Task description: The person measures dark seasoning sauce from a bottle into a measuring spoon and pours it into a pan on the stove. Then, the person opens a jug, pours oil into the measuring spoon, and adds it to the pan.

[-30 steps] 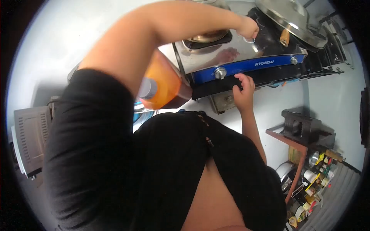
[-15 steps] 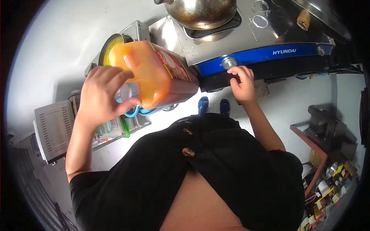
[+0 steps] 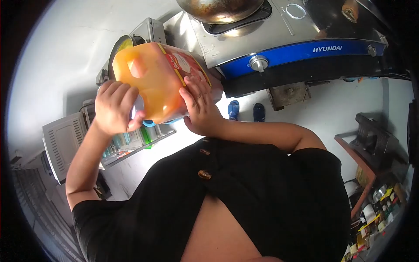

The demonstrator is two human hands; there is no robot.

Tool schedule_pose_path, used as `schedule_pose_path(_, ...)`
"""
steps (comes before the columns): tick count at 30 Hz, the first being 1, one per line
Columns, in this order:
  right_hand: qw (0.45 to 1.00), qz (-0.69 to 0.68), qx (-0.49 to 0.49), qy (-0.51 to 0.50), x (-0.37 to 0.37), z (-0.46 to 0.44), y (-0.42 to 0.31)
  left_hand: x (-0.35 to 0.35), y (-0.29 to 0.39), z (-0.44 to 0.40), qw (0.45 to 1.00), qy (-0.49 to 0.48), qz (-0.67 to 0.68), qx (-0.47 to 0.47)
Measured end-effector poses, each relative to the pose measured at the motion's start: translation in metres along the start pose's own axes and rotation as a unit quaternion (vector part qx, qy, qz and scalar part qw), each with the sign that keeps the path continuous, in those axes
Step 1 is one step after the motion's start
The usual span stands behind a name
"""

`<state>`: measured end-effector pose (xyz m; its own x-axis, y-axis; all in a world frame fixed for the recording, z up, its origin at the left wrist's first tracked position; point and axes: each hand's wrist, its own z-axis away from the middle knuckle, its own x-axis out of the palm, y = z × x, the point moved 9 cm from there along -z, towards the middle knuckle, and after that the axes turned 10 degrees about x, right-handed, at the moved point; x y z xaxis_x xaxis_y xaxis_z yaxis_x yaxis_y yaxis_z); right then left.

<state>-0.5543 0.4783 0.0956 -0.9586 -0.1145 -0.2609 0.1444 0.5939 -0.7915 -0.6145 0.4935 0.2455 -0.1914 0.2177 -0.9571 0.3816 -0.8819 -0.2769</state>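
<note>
A large plastic jug (image 3: 152, 83) stands to the left of the stove, its shoulder orange-yellow and a red label (image 3: 187, 63) on its side. My left hand (image 3: 114, 108) has its fingers curled round the whitish cap (image 3: 138, 106), covering much of it. Against the jug's near side, below the label, my right hand (image 3: 203, 111) lies flat with fingers stretched out. The jug hides most of a dark pan (image 3: 114, 49) with something yellow in it.
The steel gas stove (image 3: 235, 41) has a blue front panel and a knob (image 3: 259, 63). A round, browned metal vessel (image 3: 222, 11) sits on its burner. At lower left are a white slotted rack (image 3: 63, 144) and shelf items. Blue slippers (image 3: 233, 109) show on the floor.
My right hand has left the stove knob and moved left onto the jug. The knob's grip now points downward. My left fingers have closed round the cap.
</note>
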Motion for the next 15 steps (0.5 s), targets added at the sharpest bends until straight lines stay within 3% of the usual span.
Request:
schedule_pose_path(3, 0.999, -0.010, 0.016, 0.044, 0.002, 0.004, 0.002, 0.014, -0.018, 0.020, 0.936, -0.135, 0.038, -0.322)
schedule_pose_path(4, 0.999, -0.014, 0.017, 0.044, 0.002, 0.006, 0.002, 0.013, -0.010, 0.015, 0.935, -0.139, 0.039, -0.323)
schedule_pose_path(6, 0.999, -0.026, 0.006, 0.029, 0.002, 0.009, 0.003, 0.018, -0.013, 0.039, 0.850, -0.181, 0.086, -0.487)
schedule_pose_path(8, 0.999, -0.029, 0.001, 0.020, 0.002, 0.010, 0.005, 0.010, -0.013, 0.046, 0.831, -0.202, 0.107, -0.508)
schedule_pose_path(10, 0.999, -0.032, 0.000, 0.006, 0.004, 0.012, 0.004, 0.011, -0.009, 0.055, 0.820, -0.296, 0.147, -0.468)
schedule_pose_path(11, 0.999, -0.032, 0.006, 0.004, 0.003, 0.010, 0.005, 0.013, -0.008, 0.061, 0.787, -0.364, 0.159, -0.472)
schedule_pose_path(12, 0.999, -0.032, 0.013, 0.003, 0.002, 0.010, 0.006, 0.011, -0.005, 0.057, 0.786, -0.366, 0.161, -0.472)
schedule_pose_path(14, 0.999, -0.034, 0.014, 0.000, 0.002, 0.009, 0.006, -0.016, -0.008, 0.021, 0.874, -0.168, 0.148, -0.430)
schedule_pose_path(15, 0.999, -0.037, 0.013, -0.002, 0.002, 0.009, 0.006, -0.017, -0.007, 0.015, 0.879, -0.157, 0.193, -0.407)
